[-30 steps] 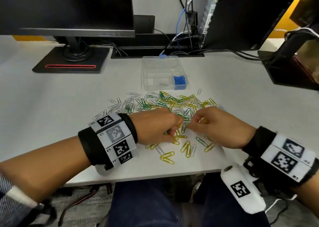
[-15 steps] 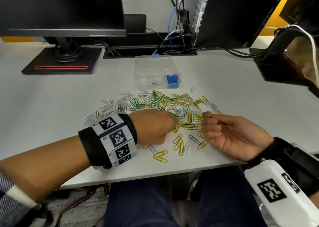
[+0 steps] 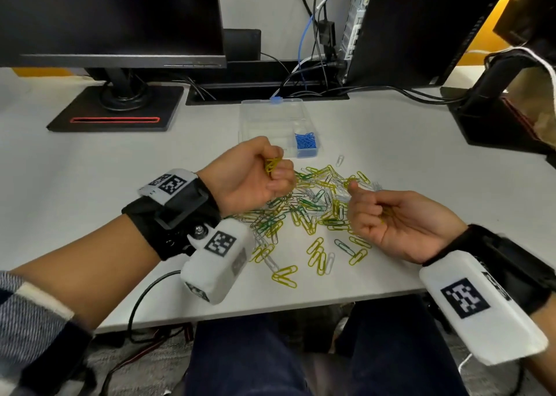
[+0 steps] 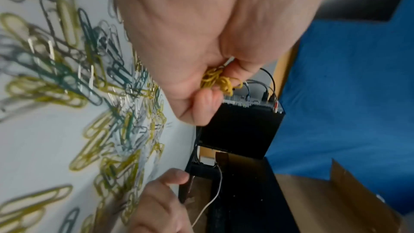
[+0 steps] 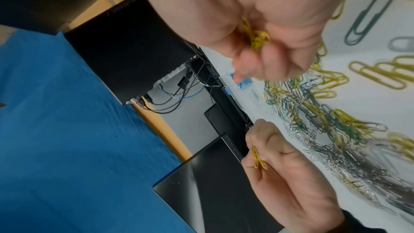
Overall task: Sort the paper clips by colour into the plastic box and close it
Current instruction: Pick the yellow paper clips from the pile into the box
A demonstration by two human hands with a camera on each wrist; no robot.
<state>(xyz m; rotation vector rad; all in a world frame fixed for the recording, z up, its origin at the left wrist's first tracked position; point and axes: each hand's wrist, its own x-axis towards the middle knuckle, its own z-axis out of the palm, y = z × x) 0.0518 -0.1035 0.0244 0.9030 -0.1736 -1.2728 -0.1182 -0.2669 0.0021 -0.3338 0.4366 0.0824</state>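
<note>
A heap of yellow, green and silver paper clips [image 3: 313, 206] lies on the white desk. Behind it stands the clear plastic box [image 3: 270, 124], lid open, with blue clips [image 3: 305, 144] in its front right compartment. My left hand [image 3: 272, 170] is raised above the heap's left side and grips a bunch of yellow clips [image 3: 272, 164] [image 4: 218, 81]. My right hand [image 3: 373, 212], palm up over the heap's right side, curls round yellow clips [image 5: 256, 37] in its fist.
A monitor on a black stand [image 3: 117, 109] is at the back left. A black computer case [image 3: 406, 28] with cables stands at the back right, with a dark stand [image 3: 496, 115] beside it. The desk's front edge [image 3: 270, 308] runs just below the loose clips.
Both hands left the heap. The left one rose and moved towards the box with yellow clips. The right one turned palm up and drew to the right.
</note>
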